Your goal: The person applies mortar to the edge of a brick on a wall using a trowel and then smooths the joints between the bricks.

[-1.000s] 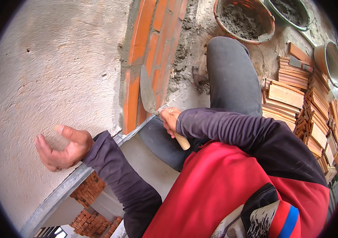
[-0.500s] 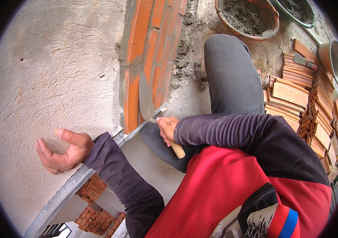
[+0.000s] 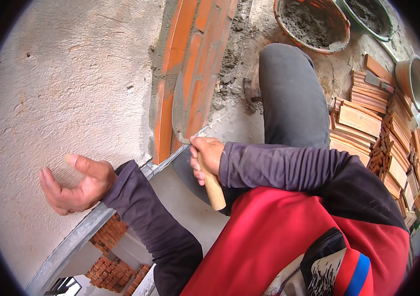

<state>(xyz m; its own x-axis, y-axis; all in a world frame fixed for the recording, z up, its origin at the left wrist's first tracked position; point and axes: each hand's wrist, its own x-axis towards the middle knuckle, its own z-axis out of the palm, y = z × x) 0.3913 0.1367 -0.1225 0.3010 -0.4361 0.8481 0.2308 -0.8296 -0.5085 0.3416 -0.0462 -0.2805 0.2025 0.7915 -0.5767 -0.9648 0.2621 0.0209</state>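
My right hand (image 3: 207, 157) is closed round the wooden handle of a trowel (image 3: 179, 111), whose grey blade points up along the brick wall. That blade lies over the face of the orange brick wall (image 3: 183, 49), close to its lower end; whether it touches cannot be told. My left hand (image 3: 78, 186) holds nothing. Its fingers are apart and half curled, in front of the rough pale plastered wall (image 3: 87, 93). A grey metal edge (image 3: 77, 241) runs below the left wrist and past the brick wall's end.
Mortar fills an orange-rimmed bucket (image 3: 313, 27) and a green-rimmed tub (image 3: 367, 17) at the far right. Stacks of tile-like bricks (image 3: 360, 121) stand to the right, with a putty knife (image 3: 378, 81) on them and a round basin (image 3: 414, 84) beyond. A hammer (image 3: 252, 93) lies near my knee.
The trowel has tilted, its handle swinging lower and more upright in my right hand, and the blade now shows more narrowly. My left hand has shifted slightly left.
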